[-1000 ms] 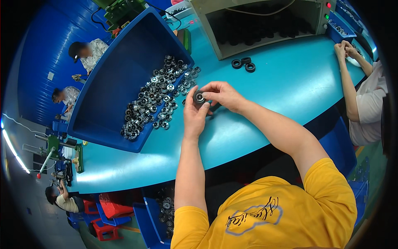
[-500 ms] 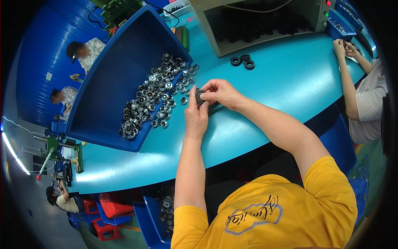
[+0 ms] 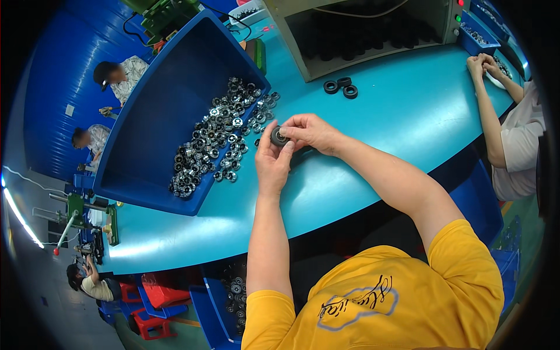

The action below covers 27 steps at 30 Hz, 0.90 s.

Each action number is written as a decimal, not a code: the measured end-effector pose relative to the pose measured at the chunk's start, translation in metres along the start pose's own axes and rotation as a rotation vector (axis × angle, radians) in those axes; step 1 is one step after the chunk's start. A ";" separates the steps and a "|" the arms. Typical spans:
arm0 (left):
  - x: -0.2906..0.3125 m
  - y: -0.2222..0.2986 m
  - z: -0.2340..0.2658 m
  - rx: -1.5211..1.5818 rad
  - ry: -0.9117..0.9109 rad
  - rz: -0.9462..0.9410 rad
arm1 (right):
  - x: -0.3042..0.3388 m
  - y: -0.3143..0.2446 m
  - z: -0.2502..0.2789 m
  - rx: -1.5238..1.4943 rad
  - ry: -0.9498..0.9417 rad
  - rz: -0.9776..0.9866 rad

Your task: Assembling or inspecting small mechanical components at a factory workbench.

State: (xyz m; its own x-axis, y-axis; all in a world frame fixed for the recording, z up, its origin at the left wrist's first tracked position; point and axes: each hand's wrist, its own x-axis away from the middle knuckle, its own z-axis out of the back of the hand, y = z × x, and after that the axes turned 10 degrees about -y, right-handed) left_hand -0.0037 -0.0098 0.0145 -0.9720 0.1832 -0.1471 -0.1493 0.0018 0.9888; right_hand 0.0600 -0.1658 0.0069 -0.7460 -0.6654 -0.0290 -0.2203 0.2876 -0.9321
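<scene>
Left hand (image 3: pixel 272 163), right hand (image 3: pixel 315 134): curled, pinching 1 round black metal-centred wheel (image 3: pixel 276 140) between them; slack grip could drop it.

The wheel (image 3: pixel 276 139) is black and silvery. The tabletop (image 3: pixel 385 116) is turquoise, the bin (image 3: pixel 154 111) dark blue, the shirt (image 3: pixel 426 283) yellow and black-lettered.

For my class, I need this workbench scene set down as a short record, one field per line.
Left grip: holding a dark wheel
Right grip: touching the wheel's face
Bin: large, blue, left of both grips
Metal parts: shiny, heaped along the bin's right side, some outside on the table
Rings: three, black, lying on the table
Box: beyond the rings, dark pieces inside
Co-worker's sleeve: pale, far right
</scene>
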 end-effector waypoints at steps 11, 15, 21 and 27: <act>-0.006 -0.026 0.006 -0.508 0.054 -0.203 | -0.003 0.002 0.007 0.091 0.043 0.008; -0.004 -0.021 -0.001 -0.345 0.037 -0.218 | -0.001 -0.001 0.005 0.173 0.057 0.051; -0.003 -0.008 -0.001 -0.110 0.008 -0.064 | -0.001 -0.003 0.010 0.047 0.015 0.017; -0.005 -0.015 0.008 0.038 0.033 -0.075 | 0.002 -0.009 0.011 0.189 0.162 0.112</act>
State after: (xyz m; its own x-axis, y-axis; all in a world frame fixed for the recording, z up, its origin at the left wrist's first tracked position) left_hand 0.0051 -0.0029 0.0005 -0.9640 0.1482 -0.2208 -0.2154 0.0518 0.9752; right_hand 0.0677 -0.1771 0.0111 -0.8530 -0.5137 -0.0921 -0.0205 0.2093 -0.9776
